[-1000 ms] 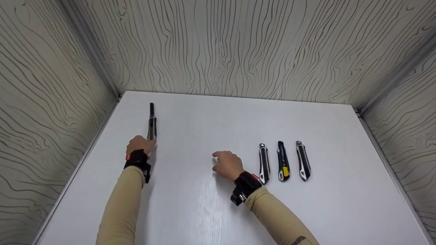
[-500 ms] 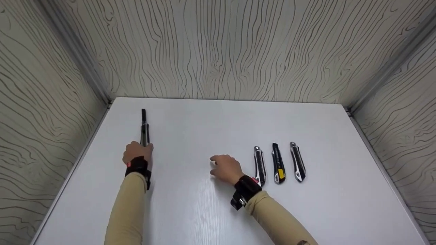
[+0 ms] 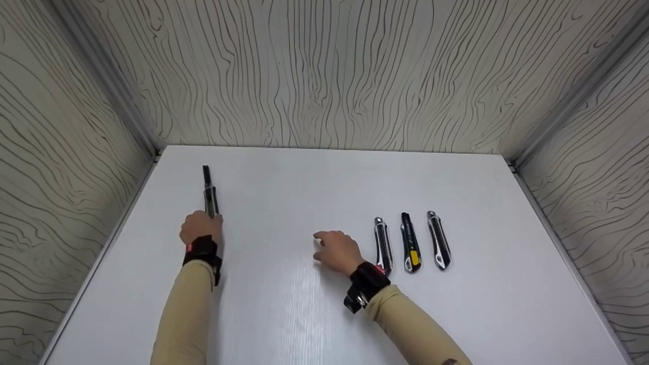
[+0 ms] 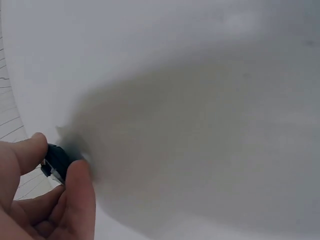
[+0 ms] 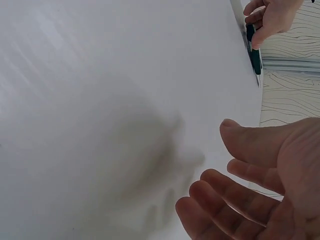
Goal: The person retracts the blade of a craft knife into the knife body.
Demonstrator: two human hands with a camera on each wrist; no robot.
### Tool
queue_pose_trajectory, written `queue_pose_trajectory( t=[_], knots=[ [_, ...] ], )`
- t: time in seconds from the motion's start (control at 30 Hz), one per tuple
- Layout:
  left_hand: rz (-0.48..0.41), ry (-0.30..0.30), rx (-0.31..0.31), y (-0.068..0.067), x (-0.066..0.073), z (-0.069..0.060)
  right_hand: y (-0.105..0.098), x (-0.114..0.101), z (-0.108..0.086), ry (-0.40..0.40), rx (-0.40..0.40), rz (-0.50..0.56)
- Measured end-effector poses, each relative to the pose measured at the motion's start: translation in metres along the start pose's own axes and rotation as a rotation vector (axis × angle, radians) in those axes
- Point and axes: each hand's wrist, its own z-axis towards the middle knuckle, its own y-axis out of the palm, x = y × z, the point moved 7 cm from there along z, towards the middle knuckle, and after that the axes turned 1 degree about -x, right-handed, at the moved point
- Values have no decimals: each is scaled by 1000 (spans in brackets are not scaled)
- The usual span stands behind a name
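Note:
My left hand (image 3: 201, 228) grips a box cutter (image 3: 210, 198) near the table's left side. Its dark narrow blade end points away from me, toward the back wall. In the left wrist view, thumb and fingers pinch the dark handle (image 4: 59, 159); most of the cutter is hidden there. My right hand (image 3: 339, 251) hovers over the middle of the table, fingers loosely bent, with nothing in it. To its right lie three more box cutters: a silver-and-black one (image 3: 384, 246), a black one with a yellow part (image 3: 411, 243) and another silver-and-black one (image 3: 439, 240).
The white table (image 3: 284, 187) meets a wood-patterned wall (image 3: 324, 76) at the back. Similar panels stand left and right, with grey metal posts (image 3: 101, 76) in the corners. Each wrist wears a black camera band (image 3: 370, 279).
The head view has shifted a little, so everything sits slightly differently in it. The far end of the held box cutter now leans slightly left. My right hand keeps its pose.

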Motion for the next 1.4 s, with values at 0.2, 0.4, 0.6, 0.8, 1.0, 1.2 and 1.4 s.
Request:
queue_pose_trajectory(
  t=[0.2,0.4,0.6,0.8,1.0,1.2,1.4],
  knots=[
    [-2,25,9,-3,6,-7,-3,4,-2,-4,13,-9],
    [-38,85,24,-6,22,-20,-8,7,-5,-10,16,-10],
    [-82,140,25,-1,39,-28,-14,9,-9,-13,34,-2],
    [-112,213,5,7,60,-38,-17,14,-13,12,34,5],
    [-151,289,-23,16,86,-59,-21,22,-18,28,56,-6],
    [-172,361,-48,25,111,-83,-28,34,-23,46,83,-22],
    [-217,400,-98,35,130,-109,-40,48,-30,77,96,-13]
  ],
)
